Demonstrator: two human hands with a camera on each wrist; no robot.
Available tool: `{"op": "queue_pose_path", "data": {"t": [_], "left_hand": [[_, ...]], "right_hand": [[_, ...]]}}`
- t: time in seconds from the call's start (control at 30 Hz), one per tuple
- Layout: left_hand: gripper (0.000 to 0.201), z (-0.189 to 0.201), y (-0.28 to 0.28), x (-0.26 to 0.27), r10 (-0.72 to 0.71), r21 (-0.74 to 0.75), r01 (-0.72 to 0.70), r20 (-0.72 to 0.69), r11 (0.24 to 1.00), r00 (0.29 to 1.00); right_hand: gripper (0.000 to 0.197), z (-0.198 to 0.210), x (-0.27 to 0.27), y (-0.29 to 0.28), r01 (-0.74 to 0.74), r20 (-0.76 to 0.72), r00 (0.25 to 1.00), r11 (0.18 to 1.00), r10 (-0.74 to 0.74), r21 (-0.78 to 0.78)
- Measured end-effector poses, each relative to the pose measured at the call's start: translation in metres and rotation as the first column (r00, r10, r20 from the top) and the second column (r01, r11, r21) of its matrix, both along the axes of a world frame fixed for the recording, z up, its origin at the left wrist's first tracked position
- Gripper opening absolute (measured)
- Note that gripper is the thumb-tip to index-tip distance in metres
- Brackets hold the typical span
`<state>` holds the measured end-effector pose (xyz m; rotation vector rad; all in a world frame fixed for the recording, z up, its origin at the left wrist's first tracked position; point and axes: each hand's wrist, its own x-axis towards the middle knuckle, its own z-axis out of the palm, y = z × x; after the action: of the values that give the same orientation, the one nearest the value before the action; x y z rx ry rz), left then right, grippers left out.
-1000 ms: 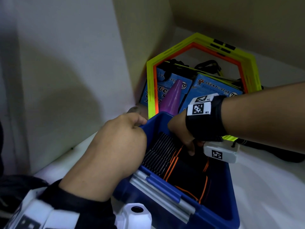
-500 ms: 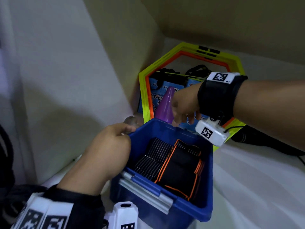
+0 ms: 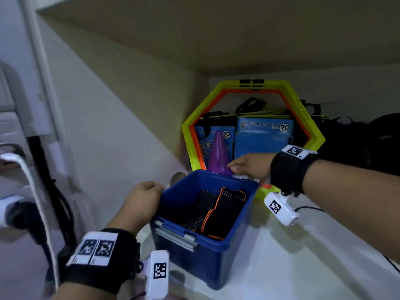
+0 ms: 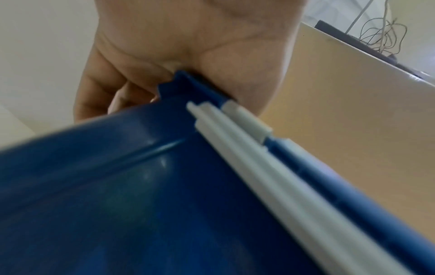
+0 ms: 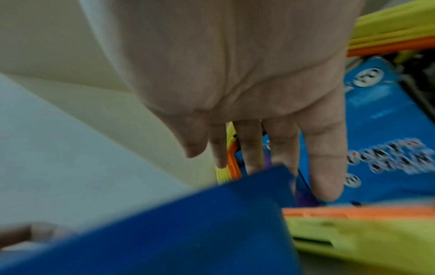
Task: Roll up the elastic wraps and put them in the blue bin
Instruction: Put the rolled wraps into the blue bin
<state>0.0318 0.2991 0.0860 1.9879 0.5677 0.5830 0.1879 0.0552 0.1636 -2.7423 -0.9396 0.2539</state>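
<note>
My left hand point(image 3: 141, 203) grips the near-left corner of the blue bin point(image 3: 218, 252), fingers curled over the rim; the left wrist view shows the rim wedged between thumb and fingers point(image 4: 132, 78), right where the grey latch bars point(image 4: 247, 141) begin. My right hand point(image 3: 252, 164) is flat and loose, fingers straight and holding nothing, hovering over the bin's far edge; from the right wrist view I see the fingertips point(image 5: 326, 186) reaching past the blue wall toward the purple cone point(image 3: 217, 153), though I cannot tell whether they touch it. Inside the bin lie the elastic wraps point(image 3: 218, 210), black with orange edging, packed against a ribbed black piece on their left. The bin stands on a white shelf point(image 3: 303, 256). Just behind it leans a stack of yellow and orange hexagon frames point(image 3: 189, 135), with blue Lucky Star boxes point(image 3: 263, 137) standing inside them, and dark bags point(image 3: 357, 139) further right. White cable point(image 3: 41, 204) hangs at my far left
</note>
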Motion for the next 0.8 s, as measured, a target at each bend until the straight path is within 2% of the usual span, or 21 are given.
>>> {"op": "queue_pose_path", "data": {"t": [0.03,0.1,0.2,0.3,0.4,0.5,0.57,0.63,0.7,0.8], "left_hand": [[0.016,0.002,0.001,-0.003,0.026,0.018,-0.026,-0.008,0.999,1.0],[0.037,0.0,0.0,-0.019,0.11,0.055,-0.111,0.008,0.992,0.994],[0.049,-0.015,-0.029,-0.061,0.211,0.041,-0.214,0.067,0.976,0.975],[0.055,-0.029,-0.077,-0.094,0.164,-0.178,-0.145,0.099,0.973,0.981],[0.053,-0.027,-0.108,-0.101,0.123,-0.394,-0.051,0.16,0.918,0.979],[0.061,-0.024,-0.119,-0.096,0.084,-0.408,-0.01,0.164,0.913,0.983],[0.064,-0.029,-0.119,-0.092,0.086,-0.42,-0.012,0.158,0.907,0.984],[0.05,-0.031,-0.124,-0.087,0.077,-0.444,0.0,0.155,0.896,0.985],[0.02,-0.028,-0.13,-0.082,0.021,-0.426,0.051,0.162,0.903,0.987],[0.02,-0.021,-0.142,-0.07,-0.039,-0.392,0.092,0.143,0.916,0.989]], "right_hand": [[0.046,-0.005,-0.004,-0.005,-0.002,0.011,1.0,1.0,0.002,0.023],[0.044,-0.014,-0.009,-0.013,0.019,-0.005,1.0,0.996,-0.019,0.082],[0.04,-0.034,-0.007,-0.021,0.063,-0.08,0.996,0.976,-0.047,0.209],[0.04,-0.051,-0.006,-0.025,0.076,-0.063,0.996,0.944,-0.059,0.32],[0.048,-0.06,-0.011,-0.032,0.133,-0.063,0.991,0.909,-0.117,0.396],[0.047,-0.064,-0.021,-0.048,0.157,-0.038,0.987,0.897,-0.156,0.413],[0.036,-0.064,-0.031,-0.067,0.185,-0.033,0.981,0.881,-0.19,0.435],[0.024,-0.066,-0.043,-0.094,0.229,-0.062,0.972,0.844,-0.228,0.485],[0.019,-0.067,-0.058,-0.118,0.273,-0.13,0.961,0.795,-0.242,0.541],[0.015,-0.072,-0.081,-0.157,0.326,-0.217,0.945,0.715,-0.244,0.619]]}}
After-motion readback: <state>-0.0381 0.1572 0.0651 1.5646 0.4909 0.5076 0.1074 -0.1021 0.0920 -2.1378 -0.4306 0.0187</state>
